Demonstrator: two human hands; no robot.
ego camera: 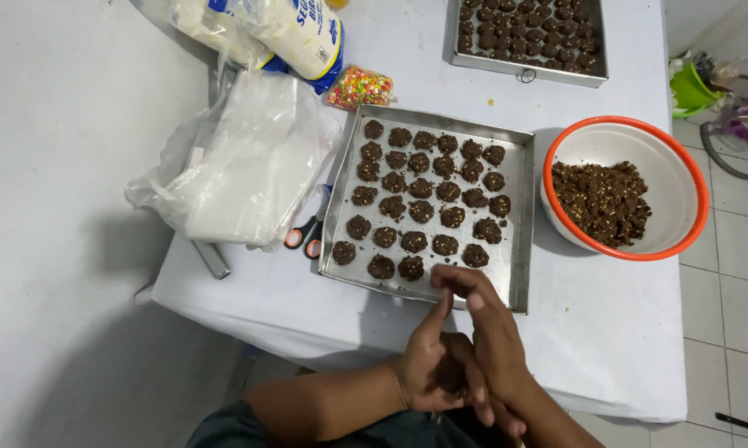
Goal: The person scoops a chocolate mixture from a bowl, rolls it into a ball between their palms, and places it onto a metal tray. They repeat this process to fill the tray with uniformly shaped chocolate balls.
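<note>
My left hand [430, 365] and my right hand [488, 332] are pressed together near the table's front edge, with a dark lump of dough [451, 373] between the palms. The right fingertips reach over the front rim of a square metal tray [519, 207]. Rows of dark chocolate dough pieces [423, 199] fill most of that tray; its right strip is bare. A white bowl with an orange rim [672, 166] stands to the right, holding more dark dough [602, 199].
A second metal tray [465, 60] full of dough pieces sits at the back. A heap of clear plastic bags [241, 166], white flour bags [295, 33], a packet of coloured sprinkles [359, 87] and orange-handled scissors [303, 236] lie left. Tiled floor lies right.
</note>
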